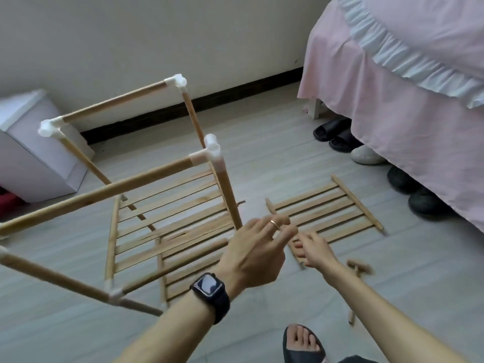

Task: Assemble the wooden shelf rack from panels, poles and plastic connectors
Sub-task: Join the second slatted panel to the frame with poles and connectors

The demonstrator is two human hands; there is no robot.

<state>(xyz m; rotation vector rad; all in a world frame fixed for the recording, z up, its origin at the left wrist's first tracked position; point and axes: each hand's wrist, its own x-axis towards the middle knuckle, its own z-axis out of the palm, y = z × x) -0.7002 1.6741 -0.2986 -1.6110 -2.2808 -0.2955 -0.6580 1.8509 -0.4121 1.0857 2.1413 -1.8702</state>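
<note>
The rack's near poles (78, 201) are running off the left edge, hiding their ends. My left hand (255, 254) is blurring, and its fingers (281, 233) are covering part of my right hand (315, 251), so I am not making out whether that hand is gripping the slatted panel (330, 208). The small wooden pieces (358, 267) are smearing beyond naming.

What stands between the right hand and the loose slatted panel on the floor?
Nothing visible. The right hand is at the near corner of the loose slatted panel; the left hand hovers beside it, not between them.
</note>
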